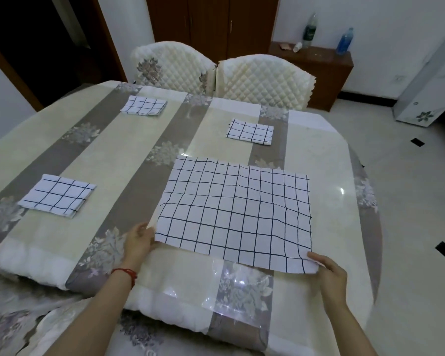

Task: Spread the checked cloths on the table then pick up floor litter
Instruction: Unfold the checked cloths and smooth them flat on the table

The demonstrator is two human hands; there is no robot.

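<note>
One white cloth with a dark check (235,214) lies unfolded and flat on the table (326,181) in front of me. My left hand (138,242) pinches its near left corner. My right hand (328,272) pinches its near right corner. Three more checked cloths stay folded on the table: one at the left (57,195), one at the far left (144,105) and one at the far middle (250,131).
The round table carries a striped floral cover under clear plastic. Two quilted chairs (262,78) stand at its far side. A low wooden cabinet (321,70) with two bottles and a cup is behind them. Tiled floor (416,201) lies to the right.
</note>
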